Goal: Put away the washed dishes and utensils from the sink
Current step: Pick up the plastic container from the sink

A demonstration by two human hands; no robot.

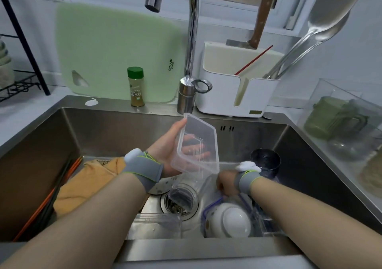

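My left hand holds a clear rectangular plastic container tilted above the steel sink, thumb on its rim and fingers showing through its wall. My right hand reaches down into the sink's right side with curled fingers at a clear container with a blue-edged rim; what the fingers grip is hidden. A white bowl lies upside down there. A dark cup stands behind my right wrist. Orange and dark chopsticks lean at the sink's left wall.
An orange cloth lies at the sink's left. A small clear cup sits over the drain. Behind the sink stand the tap, a spice bottle, a green cutting board and a white utensil holder. A clear box stands on the right.
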